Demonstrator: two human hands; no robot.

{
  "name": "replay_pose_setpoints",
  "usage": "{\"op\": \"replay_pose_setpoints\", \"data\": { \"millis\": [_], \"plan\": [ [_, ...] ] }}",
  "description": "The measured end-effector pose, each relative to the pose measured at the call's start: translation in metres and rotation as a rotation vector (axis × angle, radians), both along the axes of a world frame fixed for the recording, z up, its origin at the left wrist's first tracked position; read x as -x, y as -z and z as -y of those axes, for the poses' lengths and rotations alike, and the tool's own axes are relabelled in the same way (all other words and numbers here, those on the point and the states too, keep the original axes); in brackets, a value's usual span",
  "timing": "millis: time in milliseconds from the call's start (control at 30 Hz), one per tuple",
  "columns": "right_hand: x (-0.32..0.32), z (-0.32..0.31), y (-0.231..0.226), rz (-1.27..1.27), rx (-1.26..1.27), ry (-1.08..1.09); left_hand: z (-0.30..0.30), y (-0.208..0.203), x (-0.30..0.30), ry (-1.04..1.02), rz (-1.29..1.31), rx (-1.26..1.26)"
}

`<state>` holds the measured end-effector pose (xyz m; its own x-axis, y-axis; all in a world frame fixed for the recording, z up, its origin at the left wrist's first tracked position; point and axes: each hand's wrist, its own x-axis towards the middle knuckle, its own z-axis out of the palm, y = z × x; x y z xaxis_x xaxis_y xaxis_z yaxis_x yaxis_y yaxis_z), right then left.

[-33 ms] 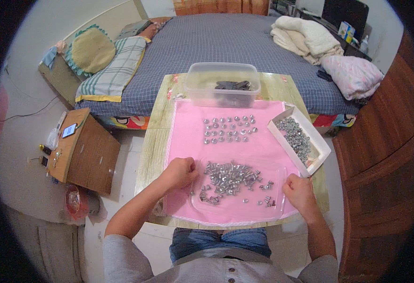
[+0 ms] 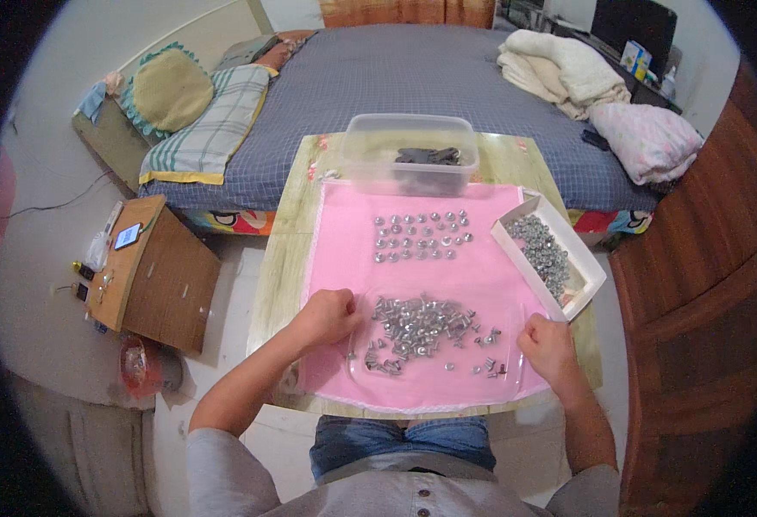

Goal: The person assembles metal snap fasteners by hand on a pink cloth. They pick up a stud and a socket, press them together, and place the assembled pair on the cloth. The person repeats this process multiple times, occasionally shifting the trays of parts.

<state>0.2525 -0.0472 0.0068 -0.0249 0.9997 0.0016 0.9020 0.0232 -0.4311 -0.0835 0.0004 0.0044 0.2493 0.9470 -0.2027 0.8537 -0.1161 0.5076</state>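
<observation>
A shallow clear plastic lid or tray [image 2: 434,389] lies on a pink cloth [image 2: 335,258], with a heap of small silver screw-like metal pieces [image 2: 417,326] in it. Several more lie loose near its right side. My left hand [image 2: 328,317] is closed at the tray's left edge. At the right edge my right hand [image 2: 547,346] is closed too, just below the corner of a white box. Whether either fist grips the rim or something small is hidden. Beyond the heap, silver round-headed pieces [image 2: 420,237] stand in several rows on the cloth.
An open white cardboard box [image 2: 581,297] of small metal parts sits tilted at the right. A translucent plastic tub [image 2: 370,151] with dark pieces stands at the table's far edge. Behind is a bed [image 2: 387,77]; a wooden cabinet [image 2: 167,284] stands left.
</observation>
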Motion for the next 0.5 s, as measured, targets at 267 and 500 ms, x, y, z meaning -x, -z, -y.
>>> {"op": "replay_pose_setpoints", "data": {
  "millis": [267,500],
  "plan": [
    [0.080,-0.106,-0.059,0.125,-0.227,-0.438,0.042,-0.004,0.059,-0.480,0.498,0.206],
    [0.198,-0.195,-0.062,0.333,-0.164,-0.702,0.064,-0.001,0.102,-0.770,0.767,0.367]
  ]
}}
